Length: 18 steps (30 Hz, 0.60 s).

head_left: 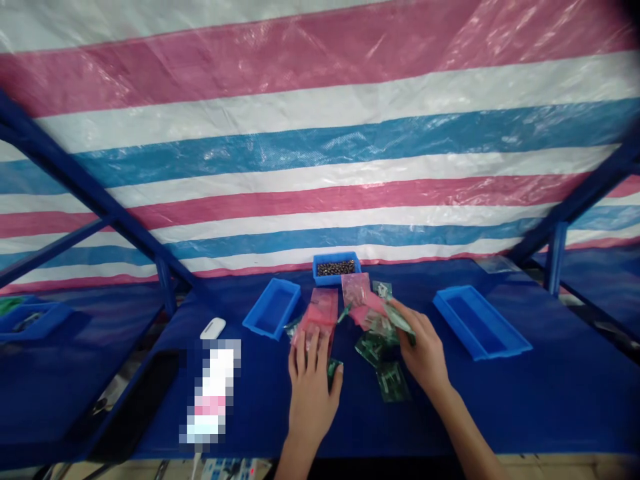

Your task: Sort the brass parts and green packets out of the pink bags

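Note:
My left hand (314, 383) lies with its fingers stretched out over a pink plastic bag (324, 305) on the blue table. A small green packet shows by its thumb. To the right, my right hand (423, 343) is closed on small plastic packets (397, 319), and a second pink bag (356, 292) touches them. Under and beside this hand lie several see-through packets (393, 381) with small parts inside, looking green. What the right fingertips pinch is partly hidden.
A blue bin of small metal parts (336, 268) stands at the back. Blue trays lie at left (273, 308) and right (483, 323). A white case (213, 328), a blurred-out object (213, 393) and a black tray (137, 407) are further left. Blue metal posts (555, 257) flank the table.

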Motion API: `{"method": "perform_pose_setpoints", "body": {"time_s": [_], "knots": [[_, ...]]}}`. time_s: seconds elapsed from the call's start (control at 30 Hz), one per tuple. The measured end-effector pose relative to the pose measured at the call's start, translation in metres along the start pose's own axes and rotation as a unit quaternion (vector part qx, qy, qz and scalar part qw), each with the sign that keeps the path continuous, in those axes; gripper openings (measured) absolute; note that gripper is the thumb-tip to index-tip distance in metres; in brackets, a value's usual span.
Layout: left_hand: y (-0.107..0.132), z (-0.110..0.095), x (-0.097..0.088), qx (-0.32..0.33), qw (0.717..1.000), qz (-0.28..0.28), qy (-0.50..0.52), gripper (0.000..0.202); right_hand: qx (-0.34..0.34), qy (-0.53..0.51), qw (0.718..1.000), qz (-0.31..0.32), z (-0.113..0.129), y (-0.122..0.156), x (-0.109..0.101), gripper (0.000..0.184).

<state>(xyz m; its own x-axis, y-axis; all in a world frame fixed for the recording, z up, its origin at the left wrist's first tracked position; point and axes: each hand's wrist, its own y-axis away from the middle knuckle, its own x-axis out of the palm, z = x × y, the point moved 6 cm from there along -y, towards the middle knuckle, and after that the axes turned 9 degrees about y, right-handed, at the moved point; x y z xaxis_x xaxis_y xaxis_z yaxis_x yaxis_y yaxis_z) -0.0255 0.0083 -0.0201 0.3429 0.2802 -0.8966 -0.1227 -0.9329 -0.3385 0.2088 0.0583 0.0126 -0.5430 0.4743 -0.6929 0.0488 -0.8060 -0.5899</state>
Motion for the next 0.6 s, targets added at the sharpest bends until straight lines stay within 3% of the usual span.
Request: {"method": "perform_pose_setpoints", "body": {"time_s": [0.1, 0.3, 0.43, 0.5, 0.6], "knots": [[-0.001, 0.000, 0.000, 0.001, 1.000, -0.003, -0.002, 0.064, -0.020, 0.021, 0.999, -0.015, -0.002, -0.005, -0.010, 0.058], [-0.001, -0.001, -0.002, -0.004, 1.000, -0.007, 0.002, 0.061, -0.124, 0.044, 0.973, 0.189, 0.017, -0.003, 0.012, 0.042], [0.001, 0.000, -0.002, -0.014, 1.000, -0.009, 0.013, 0.062, -0.141, 0.028, 0.968, 0.205, 0.020, -0.020, 0.021, 0.039], [0.002, 0.001, -0.001, -0.020, 1.000, -0.011, 0.021, 0.062, -0.106, 0.013, 0.979, 0.175, 0.014, -0.047, 0.029, 0.041], [0.002, 0.002, -0.001, -0.025, 0.999, -0.012, 0.026, 0.061, 0.042, 0.061, 0.983, 0.169, -0.010, -0.104, 0.057, 0.045]]}}
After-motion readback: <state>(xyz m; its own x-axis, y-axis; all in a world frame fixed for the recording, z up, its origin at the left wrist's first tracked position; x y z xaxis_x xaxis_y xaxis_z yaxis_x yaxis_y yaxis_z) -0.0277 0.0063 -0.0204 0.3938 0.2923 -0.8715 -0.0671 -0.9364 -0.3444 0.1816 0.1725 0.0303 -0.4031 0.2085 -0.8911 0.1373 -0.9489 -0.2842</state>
